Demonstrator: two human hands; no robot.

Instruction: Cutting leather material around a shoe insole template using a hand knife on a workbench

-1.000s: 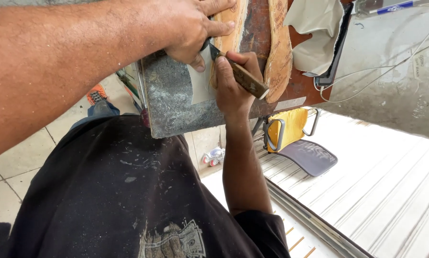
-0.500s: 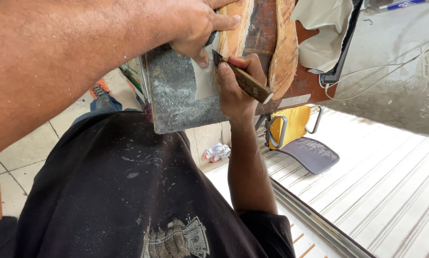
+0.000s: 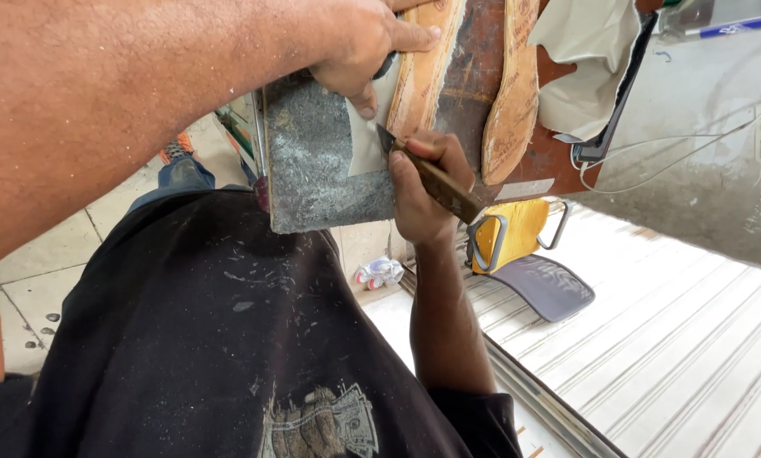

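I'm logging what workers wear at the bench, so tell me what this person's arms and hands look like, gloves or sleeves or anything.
Both arms are bare: no gloves, watch or rings show. The left hand and its forearm carry light dust specks. The right hand leads to a bare forearm ending at a short black sleeve of a dusty black T-shirt.

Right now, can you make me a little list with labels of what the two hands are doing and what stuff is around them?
left hand: presses down on a tan shoe sole
right hand: grip closed on a wooden-handled knife
knife tip: at the sole's edge
underneath: grey slab
second sole: lies beside, untouched
floor: yellow stool
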